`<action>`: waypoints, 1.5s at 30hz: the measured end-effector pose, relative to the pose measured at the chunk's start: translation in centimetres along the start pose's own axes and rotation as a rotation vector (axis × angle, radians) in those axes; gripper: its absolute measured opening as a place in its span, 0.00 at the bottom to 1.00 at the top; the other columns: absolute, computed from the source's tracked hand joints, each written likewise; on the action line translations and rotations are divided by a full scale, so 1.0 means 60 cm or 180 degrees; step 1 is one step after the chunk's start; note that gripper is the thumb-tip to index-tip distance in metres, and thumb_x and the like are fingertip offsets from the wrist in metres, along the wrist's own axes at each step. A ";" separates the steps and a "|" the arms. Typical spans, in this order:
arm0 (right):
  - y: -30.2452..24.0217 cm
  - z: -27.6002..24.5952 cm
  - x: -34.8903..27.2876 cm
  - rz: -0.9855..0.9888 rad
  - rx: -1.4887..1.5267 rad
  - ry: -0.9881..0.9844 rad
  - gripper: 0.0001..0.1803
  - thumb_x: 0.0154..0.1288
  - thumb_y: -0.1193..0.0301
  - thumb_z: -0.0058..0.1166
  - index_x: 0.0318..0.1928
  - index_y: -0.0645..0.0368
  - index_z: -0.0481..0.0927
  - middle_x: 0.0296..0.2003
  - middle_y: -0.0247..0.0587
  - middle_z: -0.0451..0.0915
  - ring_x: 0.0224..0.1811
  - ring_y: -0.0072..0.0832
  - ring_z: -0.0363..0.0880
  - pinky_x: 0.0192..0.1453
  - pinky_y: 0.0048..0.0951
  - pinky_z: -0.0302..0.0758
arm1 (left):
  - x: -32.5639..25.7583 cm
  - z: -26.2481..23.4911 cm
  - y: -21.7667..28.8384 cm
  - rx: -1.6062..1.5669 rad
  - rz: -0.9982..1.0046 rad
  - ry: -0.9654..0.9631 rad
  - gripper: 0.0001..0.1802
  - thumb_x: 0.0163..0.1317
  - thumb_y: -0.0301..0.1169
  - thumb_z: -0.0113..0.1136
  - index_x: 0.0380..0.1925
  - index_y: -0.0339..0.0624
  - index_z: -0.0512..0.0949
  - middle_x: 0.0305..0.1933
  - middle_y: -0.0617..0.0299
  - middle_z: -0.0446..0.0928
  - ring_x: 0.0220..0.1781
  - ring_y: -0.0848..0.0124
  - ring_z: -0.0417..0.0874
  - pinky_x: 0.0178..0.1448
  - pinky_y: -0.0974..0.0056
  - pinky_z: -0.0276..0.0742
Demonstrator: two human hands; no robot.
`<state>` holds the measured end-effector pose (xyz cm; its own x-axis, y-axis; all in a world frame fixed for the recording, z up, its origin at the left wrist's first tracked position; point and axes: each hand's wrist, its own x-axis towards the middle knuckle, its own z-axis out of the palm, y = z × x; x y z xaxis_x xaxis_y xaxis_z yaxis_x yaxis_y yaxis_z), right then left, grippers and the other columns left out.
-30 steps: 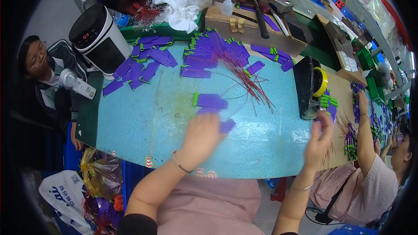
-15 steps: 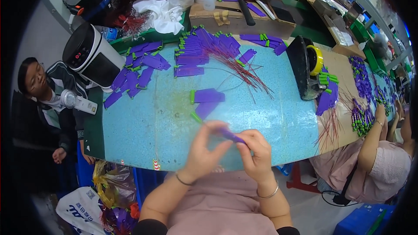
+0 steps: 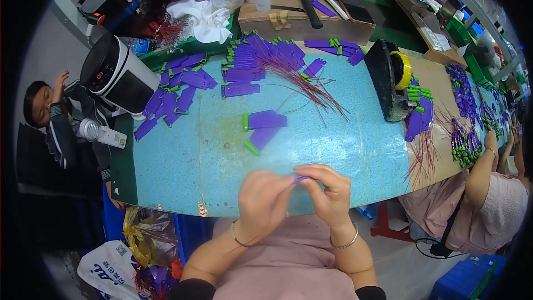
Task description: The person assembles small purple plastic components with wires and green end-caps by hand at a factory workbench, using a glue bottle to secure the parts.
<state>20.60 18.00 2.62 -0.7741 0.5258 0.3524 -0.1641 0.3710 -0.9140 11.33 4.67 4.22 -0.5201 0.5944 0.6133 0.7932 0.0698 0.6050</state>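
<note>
Lower centre of frame, over the near edge of the blue tabletop (image 3: 183,172): left hand (image 3: 265,200) and right hand (image 3: 328,193), fingertips pinched together on one small purple strip (image 3: 300,179), long axis left-right. Two loose purple strips (image 3: 265,126) lie just above. Containers: none near.

Both hands (image 3: 294,197) pinch purple strip (image 3: 301,179) above blue table (image 3: 183,161).

We're only getting one view, head cam w/ fisheye, looking steeply down & fwd at the blue table (image 3: 183,172), hands close near bottom edge, edges bending.
</note>
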 end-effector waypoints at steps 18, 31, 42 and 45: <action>-0.008 -0.007 -0.021 0.0121 0.0112 0.0284 0.08 0.60 0.81 0.60 0.41 0.65 0.83 0.39 0.44 0.86 0.43 0.30 0.85 0.47 0.28 0.79 | 0.002 -0.005 -0.017 -0.0482 -0.0177 -0.0367 0.08 0.56 0.21 0.67 0.36 0.42 0.81 0.37 0.57 0.82 0.38 0.64 0.81 0.44 0.65 0.74; 0.011 0.023 -0.038 0.1260 0.1567 0.0499 0.10 0.62 0.76 0.61 0.44 0.67 0.81 0.43 0.44 0.77 0.38 0.27 0.79 0.42 0.24 0.75 | 0.007 0.055 0.007 -0.2796 -0.2222 -0.0160 0.11 0.67 0.27 0.58 0.46 0.33 0.77 0.41 0.64 0.79 0.46 0.72 0.78 0.50 0.69 0.75; -0.016 -0.056 0.013 -0.0226 -0.0066 0.0240 0.07 0.56 0.79 0.61 0.37 0.62 0.80 0.34 0.41 0.79 0.36 0.32 0.78 0.45 0.29 0.74 | 0.009 0.046 -0.006 -0.1202 -0.0639 -0.0752 0.04 0.62 0.26 0.58 0.35 0.37 0.77 0.27 0.53 0.74 0.25 0.55 0.76 0.29 0.57 0.71; -0.022 -0.068 0.017 -0.0831 -0.0644 -0.0122 0.06 0.54 0.81 0.63 0.33 0.60 0.80 0.32 0.40 0.80 0.35 0.35 0.78 0.41 0.31 0.73 | 0.014 0.039 0.004 -0.0942 -0.0374 -0.0884 0.03 0.61 0.26 0.60 0.32 0.39 0.78 0.26 0.54 0.74 0.23 0.55 0.76 0.27 0.56 0.70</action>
<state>22.53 21.16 5.01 -0.7449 0.3652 0.5583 -0.2383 0.6359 -0.7340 11.82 7.08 3.68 -0.4643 0.7924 0.3957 0.5872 -0.0591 0.8073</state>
